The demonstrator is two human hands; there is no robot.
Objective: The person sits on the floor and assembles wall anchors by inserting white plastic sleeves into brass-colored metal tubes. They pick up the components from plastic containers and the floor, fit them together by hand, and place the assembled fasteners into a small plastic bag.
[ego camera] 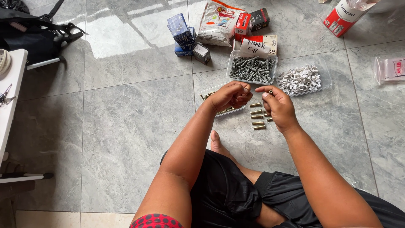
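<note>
- Black shorts point(228, 198) on the crossed legs of the seated person are closest to the camera, and one bare foot point(217, 143) comes out between the two forearms.
- Grey marble floor tiles point(126, 126) carry everything else in the view.
- At the top lies a white printed plastic bag point(215, 23), with small blue cardboard boxes point(181, 33) just beside it on the left.
- Further down stand two clear plastic trays: one tray of grey wall plugs point(252, 68) and, just beside it on the right, one tray of white cable clips point(300, 79).
- A third clear tray point(211, 90) is partly hidden under the left hand.
- The left hand point(230, 96) is closed into a loose fist above that tray; I cannot tell what is inside it.
- The right hand point(278, 107) pinches one small brass-coloured metal sleeve point(270, 90) between thumb and forefinger, close to the left hand.
- A short row of brass-coloured metal anchors point(257, 116) lies on the tile between both hands.
</note>
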